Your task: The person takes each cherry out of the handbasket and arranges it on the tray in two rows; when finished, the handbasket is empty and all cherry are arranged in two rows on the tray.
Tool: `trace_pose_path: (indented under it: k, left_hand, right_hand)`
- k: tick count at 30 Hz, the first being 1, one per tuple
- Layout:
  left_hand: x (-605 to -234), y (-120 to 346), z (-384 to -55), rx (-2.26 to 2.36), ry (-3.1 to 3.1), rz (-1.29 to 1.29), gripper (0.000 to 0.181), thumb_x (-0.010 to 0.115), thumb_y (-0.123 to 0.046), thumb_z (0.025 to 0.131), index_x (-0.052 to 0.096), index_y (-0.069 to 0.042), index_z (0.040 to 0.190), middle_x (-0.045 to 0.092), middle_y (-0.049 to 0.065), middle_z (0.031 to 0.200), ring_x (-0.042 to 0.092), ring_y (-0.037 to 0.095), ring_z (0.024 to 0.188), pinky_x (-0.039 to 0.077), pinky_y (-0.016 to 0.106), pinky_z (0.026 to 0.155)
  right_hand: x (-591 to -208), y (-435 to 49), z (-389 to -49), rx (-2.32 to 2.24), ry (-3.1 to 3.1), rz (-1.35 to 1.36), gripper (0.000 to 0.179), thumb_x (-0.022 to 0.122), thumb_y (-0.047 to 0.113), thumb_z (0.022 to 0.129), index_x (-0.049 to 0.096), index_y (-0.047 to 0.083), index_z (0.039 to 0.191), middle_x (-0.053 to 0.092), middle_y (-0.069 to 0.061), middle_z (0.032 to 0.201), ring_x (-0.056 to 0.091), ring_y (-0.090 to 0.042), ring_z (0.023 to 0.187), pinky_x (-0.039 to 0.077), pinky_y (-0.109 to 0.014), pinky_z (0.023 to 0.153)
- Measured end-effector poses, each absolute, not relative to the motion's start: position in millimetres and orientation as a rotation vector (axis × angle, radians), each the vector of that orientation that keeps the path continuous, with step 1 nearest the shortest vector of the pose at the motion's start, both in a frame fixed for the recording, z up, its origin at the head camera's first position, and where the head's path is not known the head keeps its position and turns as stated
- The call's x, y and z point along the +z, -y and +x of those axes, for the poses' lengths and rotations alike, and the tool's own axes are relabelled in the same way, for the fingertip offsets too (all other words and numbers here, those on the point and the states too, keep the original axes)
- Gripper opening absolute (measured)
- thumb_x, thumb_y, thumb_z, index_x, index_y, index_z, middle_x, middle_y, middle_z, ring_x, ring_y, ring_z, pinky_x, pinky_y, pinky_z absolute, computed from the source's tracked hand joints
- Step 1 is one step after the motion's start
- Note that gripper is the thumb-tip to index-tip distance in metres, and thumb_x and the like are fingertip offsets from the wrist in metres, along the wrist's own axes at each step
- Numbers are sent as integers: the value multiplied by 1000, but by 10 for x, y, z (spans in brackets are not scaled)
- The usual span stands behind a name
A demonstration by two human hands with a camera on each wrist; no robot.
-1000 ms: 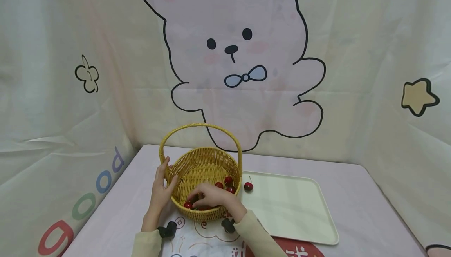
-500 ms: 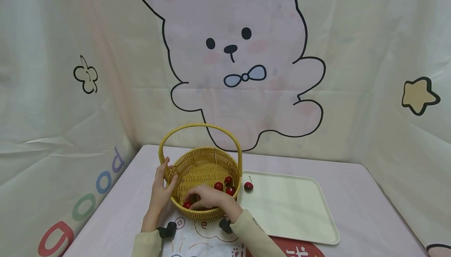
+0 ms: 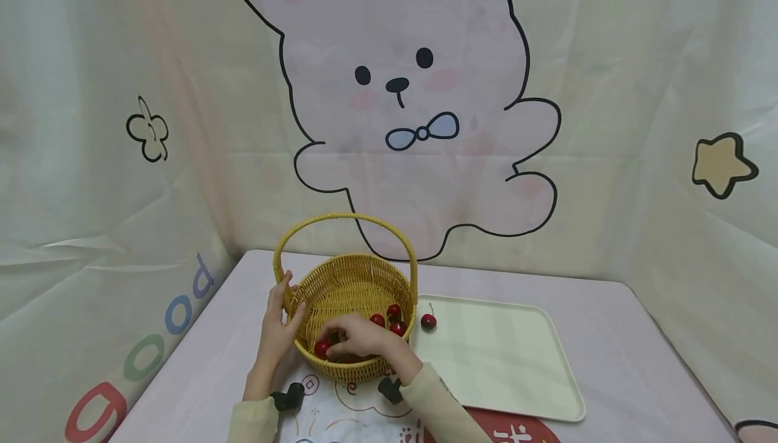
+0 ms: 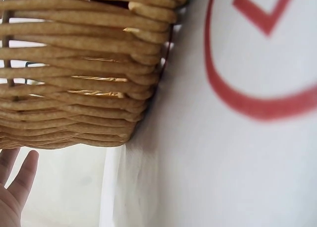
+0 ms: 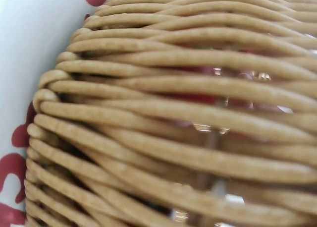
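Observation:
A yellow wicker basket (image 3: 349,274) with a tall arched handle stands on the table, several dark red cherries lying inside. At its left side, my left hand (image 3: 279,331) grips the rim near the foot of the handle; in the left wrist view, two of its fingers (image 4: 25,175) show beside the weave. My right hand (image 3: 358,335) reaches over the front rim into the basket. Its thumb and curled fingers pinch a cherry (image 3: 322,349), partly covered by the hand. More cherries (image 3: 398,328) lie by the right inner wall. The right wrist view shows mostly the basket's outer weave (image 5: 198,98).
Right of the basket lies a flat cream tray (image 3: 498,362) with a single stemmed cherry (image 3: 428,322) at its upper left corner. A printed mat (image 3: 365,416) lies under the basket's front. A cartoon-printed curtain (image 3: 486,159) encloses the table's back and sides.
The cherry at my right fingertips has risen slightly, and the right hand has shifted a little within the basket. My left hand, the basket and the tray have stayed put.

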State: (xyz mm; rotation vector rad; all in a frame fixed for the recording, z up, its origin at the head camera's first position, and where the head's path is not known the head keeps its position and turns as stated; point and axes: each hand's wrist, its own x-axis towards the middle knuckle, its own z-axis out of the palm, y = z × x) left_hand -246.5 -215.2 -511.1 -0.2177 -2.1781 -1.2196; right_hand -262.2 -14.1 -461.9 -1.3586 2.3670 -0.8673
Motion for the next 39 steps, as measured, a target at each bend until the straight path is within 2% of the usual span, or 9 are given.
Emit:
trace_pose_path:
  k: [5, 11, 16, 19, 23, 27, 32, 39]
  left_hand:
    - [-5111, 2150, -2474, -1222, 2169, -215, 73, 63, -2, 84, 31, -25, 145, 42, 11, 134, 51, 34, 115, 39, 61, 89]
    - [-5116, 2159, -2465, -1215, 2182, -208, 71, 63, -5, 85, 30, -26, 145, 43, 11, 133, 51, 32, 114, 40, 57, 88]
    - [-5120, 2165, -2458, -1183, 2206, -210, 71, 62, -5, 86, 28, -25, 146, 43, 13, 132, 50, 34, 114, 41, 57, 87]
    - [-5107, 2158, -2453, -1185, 2206, -205, 71, 62, -6, 86, 28, -27, 145, 43, 13, 132, 50, 34, 114, 41, 59, 89]
    - [-5099, 2151, -2457, -1193, 2197, -201, 73, 64, -6, 86, 28, -28, 145, 42, 12, 133, 50, 34, 115, 40, 62, 89]
    - [-5101, 2150, -2464, -1188, 2193, -202, 73, 64, -6, 85, 28, -27, 145, 42, 12, 134, 50, 35, 116, 39, 63, 89]
    - [-5097, 2152, -2461, -1194, 2184, -210, 70, 63, -8, 86, 29, -26, 145, 43, 12, 133, 51, 34, 115, 40, 61, 88]
    - [-5098, 2156, -2454, -1212, 2184, -216, 70, 63, -7, 86, 30, -24, 145, 43, 12, 133, 50, 34, 116, 39, 61, 89]
  right_hand:
    - [-4601, 106, -2614, -943, -2382, -1375, 26, 67, 15, 85, 65, 15, 111, 65, 6, 103, 52, 0, 72, 44, -12, 65]
    - [-4558, 16, -2579, -1038, -2399, -1341, 31, 66, 18, 85, 63, 14, 116, 63, 4, 107, 52, -1, 73, 46, -16, 68]
    - [-4530, -70, -2555, -1116, -2391, -1274, 33, 64, 19, 87, 62, 15, 119, 62, 4, 115, 56, -4, 92, 48, -23, 82]
    - [-4503, -132, -2542, -1167, -2386, -1234, 33, 64, 20, 87, 62, 16, 120, 61, 3, 116, 57, -7, 100, 48, -25, 85]
    - [-4474, -225, -2531, -1207, -2397, -1209, 34, 64, 22, 87, 62, 17, 121, 59, 2, 114, 60, -10, 99, 49, -24, 84]
    - [-4467, -317, -2528, -1249, -2402, -1229, 34, 63, 22, 88, 61, 13, 121, 58, 0, 116, 61, -15, 103, 49, -25, 85]
    - [-4492, -423, -2527, -1274, -2426, -1221, 31, 64, 20, 87, 62, 16, 118, 57, 1, 114, 62, -13, 101, 49, -21, 82]
    - [-4442, -575, -2465, -1285, -2448, -1190, 31, 64, 18, 87, 61, 16, 117, 60, 2, 112, 61, -16, 98, 51, -30, 82]
